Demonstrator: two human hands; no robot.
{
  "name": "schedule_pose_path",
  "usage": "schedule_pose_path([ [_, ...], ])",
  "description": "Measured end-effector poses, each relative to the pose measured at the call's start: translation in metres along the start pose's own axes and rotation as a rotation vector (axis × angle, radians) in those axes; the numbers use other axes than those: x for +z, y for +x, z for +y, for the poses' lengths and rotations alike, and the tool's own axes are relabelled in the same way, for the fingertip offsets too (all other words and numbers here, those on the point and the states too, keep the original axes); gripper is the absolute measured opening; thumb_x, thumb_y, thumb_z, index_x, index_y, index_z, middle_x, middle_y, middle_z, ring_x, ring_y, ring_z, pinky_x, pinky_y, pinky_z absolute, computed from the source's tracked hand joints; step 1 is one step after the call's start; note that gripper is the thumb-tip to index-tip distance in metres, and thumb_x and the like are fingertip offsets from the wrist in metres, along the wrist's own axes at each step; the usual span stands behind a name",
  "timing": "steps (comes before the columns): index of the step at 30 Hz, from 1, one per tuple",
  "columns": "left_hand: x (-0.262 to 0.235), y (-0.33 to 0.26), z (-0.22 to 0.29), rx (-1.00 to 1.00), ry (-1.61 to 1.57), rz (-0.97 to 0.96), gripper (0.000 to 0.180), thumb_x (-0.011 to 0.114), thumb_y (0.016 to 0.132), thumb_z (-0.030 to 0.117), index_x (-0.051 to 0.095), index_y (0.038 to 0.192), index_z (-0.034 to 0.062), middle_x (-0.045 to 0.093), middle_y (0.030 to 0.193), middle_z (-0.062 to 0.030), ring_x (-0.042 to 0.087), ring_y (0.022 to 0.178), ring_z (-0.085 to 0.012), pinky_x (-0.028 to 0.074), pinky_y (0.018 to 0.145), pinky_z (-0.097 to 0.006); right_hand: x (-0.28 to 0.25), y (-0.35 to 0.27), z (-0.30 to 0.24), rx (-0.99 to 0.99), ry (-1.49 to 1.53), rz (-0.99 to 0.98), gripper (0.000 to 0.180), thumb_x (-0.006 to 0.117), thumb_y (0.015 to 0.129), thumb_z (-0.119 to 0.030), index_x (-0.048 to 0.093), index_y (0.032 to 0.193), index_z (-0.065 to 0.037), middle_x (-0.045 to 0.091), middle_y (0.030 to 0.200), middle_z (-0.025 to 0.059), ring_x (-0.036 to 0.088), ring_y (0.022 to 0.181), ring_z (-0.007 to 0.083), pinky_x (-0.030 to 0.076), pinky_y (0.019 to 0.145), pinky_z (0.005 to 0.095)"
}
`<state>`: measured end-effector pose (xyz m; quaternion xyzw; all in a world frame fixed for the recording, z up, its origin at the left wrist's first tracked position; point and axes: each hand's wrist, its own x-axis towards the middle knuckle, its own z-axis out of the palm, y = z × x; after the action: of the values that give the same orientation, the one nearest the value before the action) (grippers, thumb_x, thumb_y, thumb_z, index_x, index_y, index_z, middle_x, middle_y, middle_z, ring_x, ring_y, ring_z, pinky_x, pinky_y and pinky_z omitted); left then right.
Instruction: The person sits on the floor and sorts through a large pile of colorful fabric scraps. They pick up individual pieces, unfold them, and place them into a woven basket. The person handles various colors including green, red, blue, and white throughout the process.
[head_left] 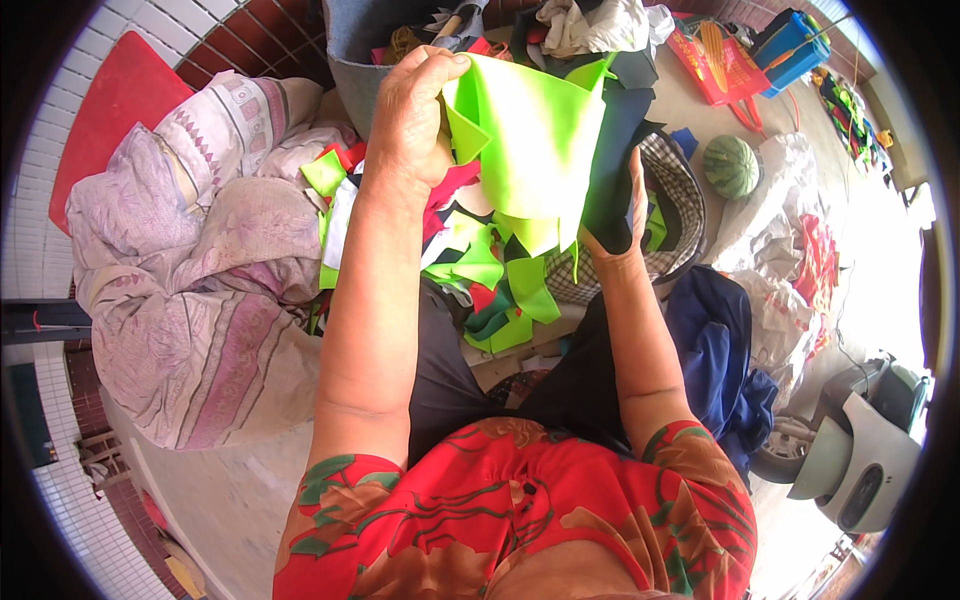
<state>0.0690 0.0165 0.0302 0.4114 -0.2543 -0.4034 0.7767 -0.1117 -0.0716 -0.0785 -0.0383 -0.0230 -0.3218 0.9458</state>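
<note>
My left hand (412, 120) is closed on the upper left edge of a bright neon green cloth piece (540, 140), with the thumb on top. The green piece is held up and spread out, its lower edge hanging in folds. A dark blue cloth piece (612, 160) is beside it on the right, in my right hand (636, 205). This hand shows edge-on, its fingers mostly hidden by the dark cloth. Below lie many loose scraps, among them green scraps (532, 290) and a red scrap (483, 297).
A checked round basket-like holder (680, 190) stands behind my right wrist. Patterned bundled cloth (215, 290) fills the left. A grey bin (355, 75) with scraps stands ahead. Right are a watermelon (731, 166), white plastic bag (765, 235), blue cloth (708, 340) and a wheeled grey-white vehicle (855, 450).
</note>
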Motion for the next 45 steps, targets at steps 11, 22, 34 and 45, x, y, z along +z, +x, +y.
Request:
schedule_pose_path([
  [11, 0.033, -0.020, -0.037, 0.075, 0.922, -0.239, 0.087, 0.079, 0.065, 0.039, 0.036, 0.127, -0.0044, 0.057, 0.108, -0.0131, 0.059, 0.093, -0.0209, 0.045, 0.084, -0.031, 0.013, -0.009, 0.019, -0.049, -0.500, 0.204, 0.054, 0.036, 0.093, -0.048, 0.048, 0.122, -0.003, 0.057, 0.115, 0.0115, 0.058, 0.102, 0.0229, 0.045, 0.090, 0.0365],
  [22, 0.021, -0.014, -0.033, -0.211, 0.409, -0.033, 0.040, 0.054, 0.075, 0.003, 0.056, 0.114, 0.0048, 0.055, 0.077, -0.0005, 0.053, 0.064, -0.0106, 0.046, 0.058, -0.027, 0.006, -0.002, 0.002, 0.004, 0.027, -0.100, 0.052, 0.037, 0.093, -0.041, 0.040, 0.132, -0.007, 0.046, 0.132, 0.0104, 0.043, 0.122, 0.0261, 0.027, 0.106, 0.0394],
  [34, 0.006, -0.009, -0.002, -0.286, 0.200, -0.038, 0.027, 0.062, 0.074, 0.003, 0.058, 0.100, -0.0001, 0.060, 0.085, -0.0053, 0.060, 0.073, -0.0160, 0.051, 0.067, -0.030, 0.016, 0.004, -0.005, -0.159, -0.026, -0.017, 0.052, 0.032, 0.093, -0.039, 0.038, 0.133, -0.007, 0.039, 0.138, 0.0107, 0.033, 0.129, 0.0269, 0.019, 0.109, 0.0423],
  [45, 0.003, -0.006, -0.007, -0.288, 0.231, -0.079, 0.026, 0.062, 0.074, 0.005, 0.058, 0.099, -0.0008, 0.061, 0.085, -0.0057, 0.060, 0.075, -0.0163, 0.051, 0.068, -0.029, 0.009, 0.000, -0.012, -0.155, -0.060, -0.030, 0.053, 0.044, 0.089, -0.036, 0.039, 0.132, -0.006, 0.042, 0.136, 0.0111, 0.036, 0.127, 0.0278, 0.021, 0.108, 0.0445],
])
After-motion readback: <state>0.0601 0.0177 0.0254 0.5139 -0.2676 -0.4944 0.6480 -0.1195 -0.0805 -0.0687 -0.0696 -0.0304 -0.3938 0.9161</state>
